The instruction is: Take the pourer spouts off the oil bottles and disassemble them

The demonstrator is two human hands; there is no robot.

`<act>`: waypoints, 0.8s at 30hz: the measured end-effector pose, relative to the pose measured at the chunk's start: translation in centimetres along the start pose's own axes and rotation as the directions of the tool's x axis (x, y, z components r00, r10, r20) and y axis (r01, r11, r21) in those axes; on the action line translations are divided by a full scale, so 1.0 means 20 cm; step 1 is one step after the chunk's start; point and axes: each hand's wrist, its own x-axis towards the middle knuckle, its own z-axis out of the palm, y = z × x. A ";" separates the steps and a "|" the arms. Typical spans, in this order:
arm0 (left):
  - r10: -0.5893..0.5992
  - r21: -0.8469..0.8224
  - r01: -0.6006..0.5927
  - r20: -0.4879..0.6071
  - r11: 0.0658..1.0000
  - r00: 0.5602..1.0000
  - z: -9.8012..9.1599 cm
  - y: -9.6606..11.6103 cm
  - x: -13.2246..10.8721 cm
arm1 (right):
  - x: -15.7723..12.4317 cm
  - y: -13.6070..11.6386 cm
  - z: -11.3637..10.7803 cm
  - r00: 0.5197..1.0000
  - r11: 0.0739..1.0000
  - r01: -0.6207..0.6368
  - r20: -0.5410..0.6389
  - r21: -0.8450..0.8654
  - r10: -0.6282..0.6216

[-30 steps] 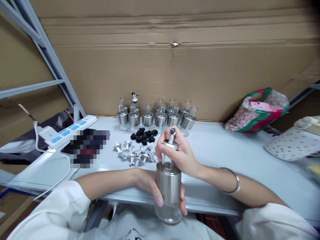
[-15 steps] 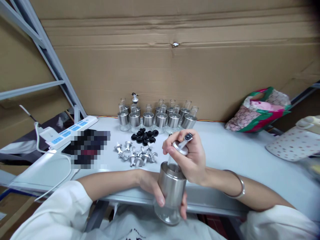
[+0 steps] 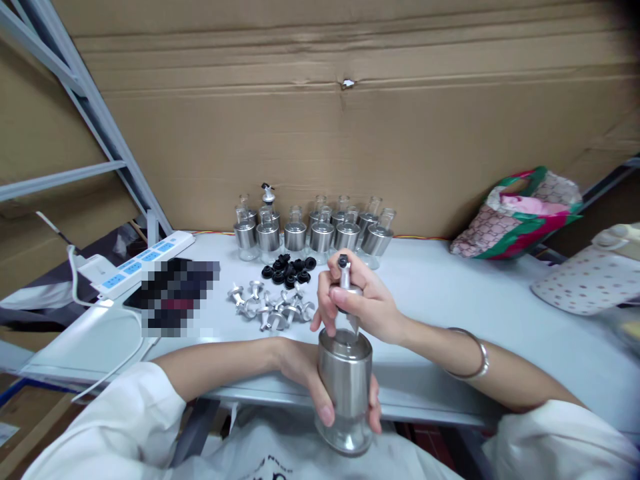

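Note:
A glass oil bottle with a steel sleeve stands nearly upright in front of my body, over the table's front edge. Wrapped round its lower half is my left hand, thumb in front and fingertips showing on the far side. My right hand grips a silver pour spout with a black tip at the mouth of this bottle; the fingers partly hide the neck. Beyond my hands lie a pile of silver pour spouts and a heap of black stoppers.
Several steel-sleeved bottles stand along the cardboard wall, one topped with a spout. At left are a power strip and a blurred dark object. A patterned bag and a dotted white container occupy the right.
My right hand has turned, so the spout, tilted to the right before, now stands upright over the bottle. The bottle is slightly straighter and my left hand keeps its hold.

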 end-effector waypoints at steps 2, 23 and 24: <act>0.004 0.006 -0.004 -0.032 1.000 0.999 0.00 0.00 0.00 | 0.02 0.00 0.00 0.992 0.986 -0.127 -0.001 0.110 0.128; 0.050 0.017 -0.048 -0.213 0.999 0.976 0.02 0.02 -0.02 | 0.04 -0.21 -0.16 1.000 0.517 0.017 0.004 -0.856 -0.027; 0.048 0.021 -0.045 -0.206 0.999 0.977 0.01 0.02 -0.02 | 0.03 -0.26 -0.16 0.999 0.530 0.003 0.029 -0.848 0.041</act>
